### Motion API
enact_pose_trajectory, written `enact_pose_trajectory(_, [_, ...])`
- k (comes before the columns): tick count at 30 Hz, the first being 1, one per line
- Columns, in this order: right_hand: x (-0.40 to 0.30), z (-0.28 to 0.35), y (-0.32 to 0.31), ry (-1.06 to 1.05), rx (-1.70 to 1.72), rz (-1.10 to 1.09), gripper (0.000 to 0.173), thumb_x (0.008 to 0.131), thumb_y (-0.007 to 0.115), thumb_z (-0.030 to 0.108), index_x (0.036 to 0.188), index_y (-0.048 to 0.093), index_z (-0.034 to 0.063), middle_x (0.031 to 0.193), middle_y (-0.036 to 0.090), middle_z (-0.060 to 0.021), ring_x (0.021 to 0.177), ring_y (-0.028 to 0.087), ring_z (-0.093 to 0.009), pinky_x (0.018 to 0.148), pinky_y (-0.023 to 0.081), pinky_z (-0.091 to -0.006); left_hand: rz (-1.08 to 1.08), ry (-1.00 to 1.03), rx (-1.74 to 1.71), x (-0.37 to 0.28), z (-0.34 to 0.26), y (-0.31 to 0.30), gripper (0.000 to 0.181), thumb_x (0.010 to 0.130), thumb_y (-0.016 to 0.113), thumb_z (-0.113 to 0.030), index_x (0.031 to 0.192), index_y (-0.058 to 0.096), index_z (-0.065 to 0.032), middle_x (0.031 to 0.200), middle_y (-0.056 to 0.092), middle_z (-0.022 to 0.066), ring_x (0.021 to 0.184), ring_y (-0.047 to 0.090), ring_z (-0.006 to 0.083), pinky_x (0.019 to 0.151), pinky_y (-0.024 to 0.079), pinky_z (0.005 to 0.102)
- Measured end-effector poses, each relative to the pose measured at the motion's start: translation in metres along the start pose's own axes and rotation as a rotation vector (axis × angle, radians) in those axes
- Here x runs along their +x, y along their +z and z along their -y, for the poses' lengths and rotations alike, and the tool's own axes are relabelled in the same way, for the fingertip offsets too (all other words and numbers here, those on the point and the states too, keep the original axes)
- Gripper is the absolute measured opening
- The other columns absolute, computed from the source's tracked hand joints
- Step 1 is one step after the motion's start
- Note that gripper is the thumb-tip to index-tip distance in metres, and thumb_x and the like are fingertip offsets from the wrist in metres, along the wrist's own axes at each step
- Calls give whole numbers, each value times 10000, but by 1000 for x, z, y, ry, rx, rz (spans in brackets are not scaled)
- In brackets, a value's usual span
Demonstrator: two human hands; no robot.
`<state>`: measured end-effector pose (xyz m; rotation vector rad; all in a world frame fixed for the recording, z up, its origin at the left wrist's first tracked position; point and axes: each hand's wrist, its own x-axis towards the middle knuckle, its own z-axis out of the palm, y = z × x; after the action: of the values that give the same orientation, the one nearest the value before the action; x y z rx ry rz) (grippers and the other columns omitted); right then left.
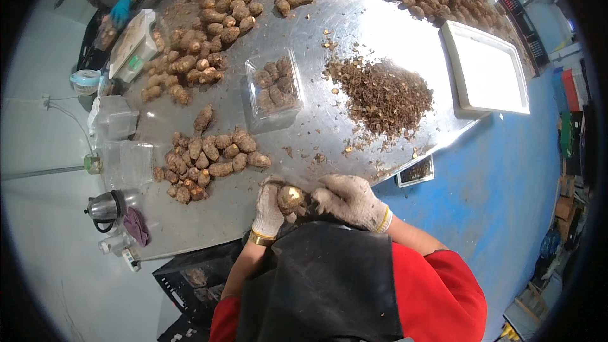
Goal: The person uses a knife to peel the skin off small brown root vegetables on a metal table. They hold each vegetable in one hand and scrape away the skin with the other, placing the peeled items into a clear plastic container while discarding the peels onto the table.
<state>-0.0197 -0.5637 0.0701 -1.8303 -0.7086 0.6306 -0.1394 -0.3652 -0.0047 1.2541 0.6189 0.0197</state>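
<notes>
My left hand (270,206), in a soiled white knit glove, holds a brown taro corm (290,201) with a pale cut patch on top. Just right of the corm is my gloved right hand (353,201), its fingers curled toward it. Whether that hand grips a tool is hidden. Ahead and to the left, a loose group of taro corms (209,156) lies on the metal table (313,23). Farther up stands a clear plastic box (274,86) with several corms inside. A heap of brown peelings (384,95) spreads ahead of my right hand.
Larger taro piles (228,14) cover the far side. A white foam tray (487,69) sits at the right edge. Clear containers (126,164), a kettle (103,210) and a purple cloth (136,226) line the left. Across the table, a co-worker's teal glove (121,11) shows near a scale (134,47).
</notes>
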Motion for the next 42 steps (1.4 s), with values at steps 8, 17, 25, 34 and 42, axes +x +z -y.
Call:
enact_pose_trajectory(8, [-1,-24,20,27,32,24,250,915,656,299,922,643,50,750,631,-154,719,636,-347,624,495,-393,62,-240,-121,-7,-1,-12,384,942,523,-352,1010,637,9,825,697,180,659,678,306,511,532,348])
enact_pose_trajectory(17, [5,-50,16,252,140,-87,265,975,610,257,1015,665,1,742,639,-70,686,596,-118,637,482,-302,344,-316,-587,3,-43,0,494,963,491,-518,1107,584,-55,850,672,154,686,691,284,510,574,360])
enact_pose_trajectory(25, [8,-44,22,196,458,-147,331,918,695,144,1182,588,-23,918,635,-11,751,595,-68,649,507,-239,111,-130,-755,23,-10,11,551,960,594,-363,1379,421,-51,1207,608,143,1088,628,268,889,561,381])
enact_pose_trajectory(34, [27,-24,44,80,5,-322,757,712,867,377,1283,539,6,917,643,-117,763,638,-204,691,524,-314,30,419,968,23,-46,40,627,881,658,-265,1411,401,-50,1395,512,131,1297,486,265,1036,431,367])
enact_pose_trajectory(42, [26,-34,40,-59,330,-381,539,779,831,118,1222,554,-17,998,643,-49,882,590,-97,747,512,-271,-43,602,595,38,-24,26,468,948,563,-269,1328,488,-5,1267,591,177,1145,587,301,972,473,363])
